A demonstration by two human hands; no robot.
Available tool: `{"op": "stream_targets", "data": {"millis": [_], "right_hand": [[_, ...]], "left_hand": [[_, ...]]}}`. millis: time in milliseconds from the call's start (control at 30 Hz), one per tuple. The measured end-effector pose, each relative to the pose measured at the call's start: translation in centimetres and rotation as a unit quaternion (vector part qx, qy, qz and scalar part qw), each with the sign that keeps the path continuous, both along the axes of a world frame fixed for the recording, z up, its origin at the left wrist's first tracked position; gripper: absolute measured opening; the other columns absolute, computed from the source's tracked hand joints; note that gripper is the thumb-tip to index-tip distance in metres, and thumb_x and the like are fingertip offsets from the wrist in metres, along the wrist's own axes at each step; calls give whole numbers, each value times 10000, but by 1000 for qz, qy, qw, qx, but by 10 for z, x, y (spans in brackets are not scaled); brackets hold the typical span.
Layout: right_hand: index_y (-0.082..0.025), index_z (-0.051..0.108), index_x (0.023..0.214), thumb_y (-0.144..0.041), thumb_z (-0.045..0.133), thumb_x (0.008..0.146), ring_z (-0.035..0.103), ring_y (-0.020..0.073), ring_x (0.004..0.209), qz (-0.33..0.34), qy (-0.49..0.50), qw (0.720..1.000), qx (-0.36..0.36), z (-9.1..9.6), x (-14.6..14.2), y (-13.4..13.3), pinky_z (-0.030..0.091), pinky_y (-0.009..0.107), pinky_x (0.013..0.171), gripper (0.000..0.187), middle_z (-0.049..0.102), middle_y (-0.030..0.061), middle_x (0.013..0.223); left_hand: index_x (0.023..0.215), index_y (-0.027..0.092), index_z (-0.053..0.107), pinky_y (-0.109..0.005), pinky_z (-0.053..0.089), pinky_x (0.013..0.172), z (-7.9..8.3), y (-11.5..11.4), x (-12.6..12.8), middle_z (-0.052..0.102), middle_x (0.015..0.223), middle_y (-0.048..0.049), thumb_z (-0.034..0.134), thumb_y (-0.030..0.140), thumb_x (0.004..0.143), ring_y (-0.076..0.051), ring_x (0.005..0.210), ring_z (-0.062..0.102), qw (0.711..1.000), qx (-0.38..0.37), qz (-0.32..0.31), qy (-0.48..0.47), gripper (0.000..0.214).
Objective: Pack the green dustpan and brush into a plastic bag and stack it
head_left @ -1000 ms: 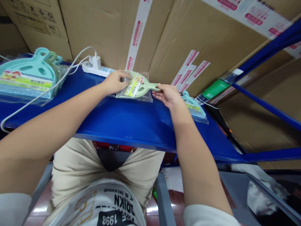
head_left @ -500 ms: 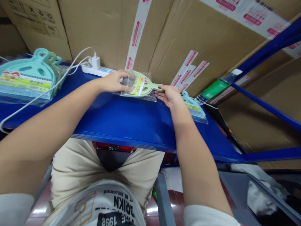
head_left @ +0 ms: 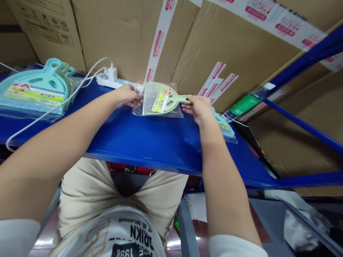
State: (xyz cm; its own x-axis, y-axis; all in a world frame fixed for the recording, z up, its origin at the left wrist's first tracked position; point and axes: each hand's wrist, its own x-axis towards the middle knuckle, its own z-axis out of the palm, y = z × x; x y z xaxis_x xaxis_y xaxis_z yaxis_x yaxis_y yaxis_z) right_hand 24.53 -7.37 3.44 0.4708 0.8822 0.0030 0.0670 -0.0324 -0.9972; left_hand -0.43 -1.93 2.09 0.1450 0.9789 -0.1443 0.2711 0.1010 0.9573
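Observation:
A pale green dustpan (head_left: 173, 101) with a yellow label lies in a clear plastic bag (head_left: 175, 113) over the blue shelf (head_left: 144, 139). My right hand (head_left: 198, 107) is closed on the end of its handle, thumb on top. At the opposite side, my left hand (head_left: 129, 95) has its fingers curled together at the bag's left edge, pinching the plastic. The dustpan's wide end points left, towards that hand. Just beyond my right wrist, a light blue bagged dustpan (head_left: 227, 130) is partly hidden by the arm.
Several bagged dustpans (head_left: 33, 87) are stacked at the left, with a white cable (head_left: 40, 121) looping across them. A white power strip (head_left: 118, 84) runs along the back by large cardboard boxes (head_left: 115, 39). A green-labelled bottle (head_left: 246, 103) leans near the blue frame at right.
My left hand has slid off the dustpan's wide end to the bag's left edge, leaving the pan's face uncovered. My right hand keeps its hold on the handle.

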Motion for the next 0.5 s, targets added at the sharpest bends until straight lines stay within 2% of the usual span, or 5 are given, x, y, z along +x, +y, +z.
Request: {"op": "stream_targets", "data": {"millis": [100,233,367,500], "right_hand": [[-172,613,858,-96,585,1006,638,91,514,-7,-9,1000,20,1,4,1,604,202,586,168,629,-36,632],[-178,595,857,-77,614,985,601,82,468,-14,11,1000,4,-4,7,3,572,170,536,164,610,-45,595],[-175,575,869,-69,575,1015,594,74,469,-28,48,998,-31,-5,4,2,543,132,513,180,605,-38,585],[-170,590,928,-43,571,1003,625,105,497,-38,81,995,-54,-5,3,0,553,158,494,149,592,-33,581]], "left_hand": [[1062,193,664,-420,629,879,-10,-2,7,751,771,-65,705,22,765,-265,890,790,1000,-17,-9,-18,345],[927,195,667,-442,634,865,-18,0,11,731,757,-81,749,17,701,-303,913,796,998,-22,-36,-41,300],[935,212,672,-429,647,848,-15,0,13,725,773,-65,717,53,749,-288,936,791,996,9,-55,-68,249],[970,208,671,-404,643,863,-6,-8,19,750,851,-71,651,75,818,-254,926,792,993,21,-53,-107,203]]}}
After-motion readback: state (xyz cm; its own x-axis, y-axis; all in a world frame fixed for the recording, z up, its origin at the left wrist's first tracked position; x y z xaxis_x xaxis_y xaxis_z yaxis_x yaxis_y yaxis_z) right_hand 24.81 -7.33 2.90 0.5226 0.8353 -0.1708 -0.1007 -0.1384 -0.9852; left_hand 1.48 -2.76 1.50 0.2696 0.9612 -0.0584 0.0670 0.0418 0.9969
